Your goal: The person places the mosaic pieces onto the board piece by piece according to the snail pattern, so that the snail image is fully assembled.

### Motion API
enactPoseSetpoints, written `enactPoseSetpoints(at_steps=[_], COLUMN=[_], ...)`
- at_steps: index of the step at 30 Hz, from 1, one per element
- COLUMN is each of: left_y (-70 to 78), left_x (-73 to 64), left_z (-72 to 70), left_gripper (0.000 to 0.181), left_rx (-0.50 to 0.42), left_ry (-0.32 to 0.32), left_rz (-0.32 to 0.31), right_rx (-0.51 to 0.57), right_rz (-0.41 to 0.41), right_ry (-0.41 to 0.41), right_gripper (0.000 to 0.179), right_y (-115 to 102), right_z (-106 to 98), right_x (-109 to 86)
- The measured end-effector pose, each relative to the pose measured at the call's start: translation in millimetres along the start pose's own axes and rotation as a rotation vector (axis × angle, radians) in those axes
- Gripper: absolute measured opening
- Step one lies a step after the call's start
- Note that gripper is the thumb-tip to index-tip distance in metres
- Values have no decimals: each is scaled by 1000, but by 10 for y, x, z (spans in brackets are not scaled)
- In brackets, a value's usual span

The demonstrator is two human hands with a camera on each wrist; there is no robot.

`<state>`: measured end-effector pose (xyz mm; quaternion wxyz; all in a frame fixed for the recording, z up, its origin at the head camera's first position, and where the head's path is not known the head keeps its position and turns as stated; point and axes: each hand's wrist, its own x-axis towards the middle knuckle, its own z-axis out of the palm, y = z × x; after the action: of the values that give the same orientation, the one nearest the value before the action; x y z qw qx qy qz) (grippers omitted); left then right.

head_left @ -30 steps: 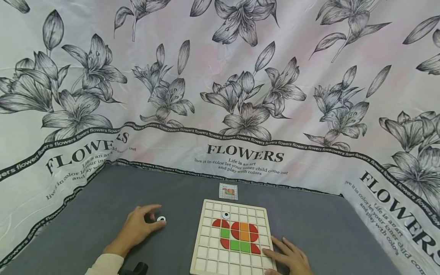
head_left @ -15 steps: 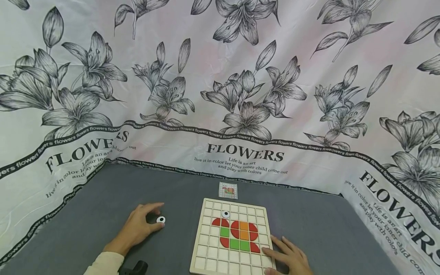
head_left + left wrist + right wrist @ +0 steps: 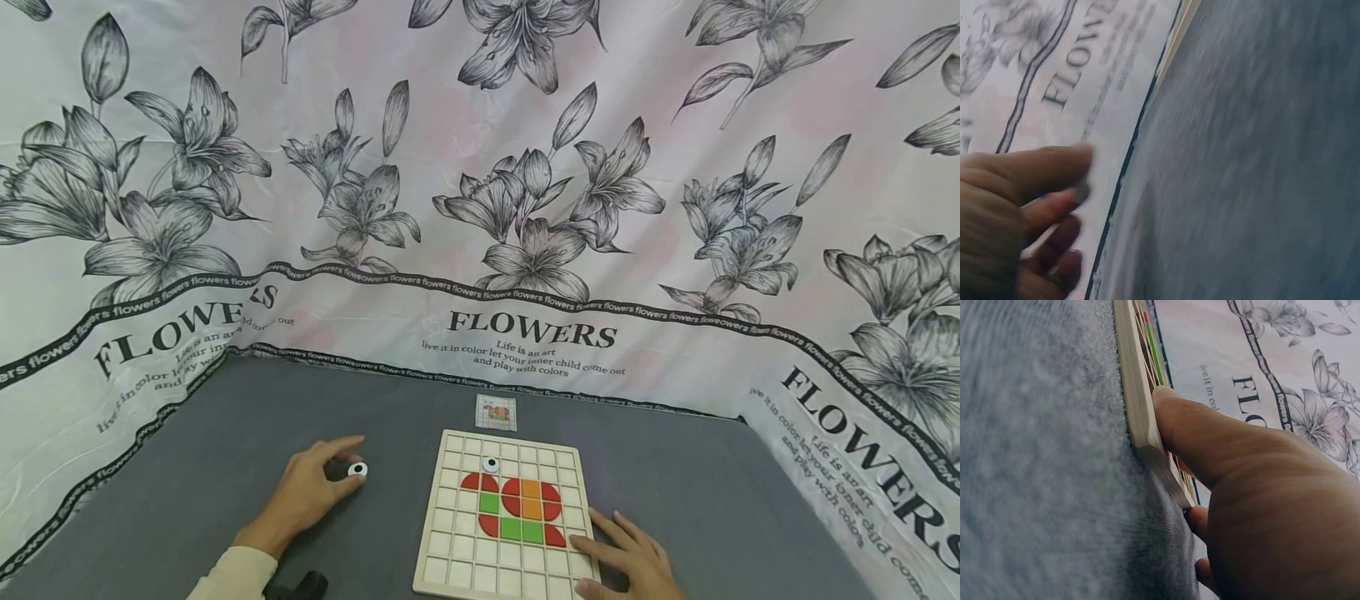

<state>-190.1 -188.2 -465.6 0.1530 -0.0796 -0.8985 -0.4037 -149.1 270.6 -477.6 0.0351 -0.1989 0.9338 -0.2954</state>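
Observation:
My left hand (image 3: 303, 492) pinches a small white disc with a black dot (image 3: 357, 470), an eye-like puzzle piece, between thumb and fingers above the grey cloth. In the left wrist view the disc (image 3: 1082, 192) is blurred and mostly hidden by the fingertips. A square wooden grid board (image 3: 450, 550) lies right of that hand. Red, green and orange pieces fill part of its cells, and a similar dotted disc (image 3: 491, 464) sits near the top. My right hand (image 3: 633, 558) rests at the board's lower right edge, thumb and forefinger touching it. The right wrist view shows the thumb (image 3: 1191, 425) on the rim.
Behind the board lies a small picture card (image 3: 496, 412) showing a coloured figure on a grid. A black object (image 3: 303, 586) sits by my left sleeve. White flower-printed sheeting (image 3: 540, 350) rises along the back and sides of the grey cloth (image 3: 397, 417).
My left hand has shifted slightly right and away from me with the disc, its fingers drawn closer about it. The right hand stays at the board's edge. The head view has moved slightly.

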Motion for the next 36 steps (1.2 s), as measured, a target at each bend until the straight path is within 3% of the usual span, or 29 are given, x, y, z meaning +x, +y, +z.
enactPoseSetpoints(at_steps=[10,17,25,36], left_y=[374,692,904,960], left_x=[171,335,414,515], left_z=[77,265,494,848], left_gripper=[52,48,46,42], left_rx=[-56,-129,-160,-226], left_ry=[90,102,81,-4], left_rz=[173,315,311,316], right_rx=[-3,-8,-20,-7], right_rz=[10,-24,-45,-9], right_ry=[-7,13,28,2], right_gripper=[46,43,42,44], right_y=[-17,-15,15,12], right_z=[-27,-24,23,-3], right_x=[18,6,6,-2])
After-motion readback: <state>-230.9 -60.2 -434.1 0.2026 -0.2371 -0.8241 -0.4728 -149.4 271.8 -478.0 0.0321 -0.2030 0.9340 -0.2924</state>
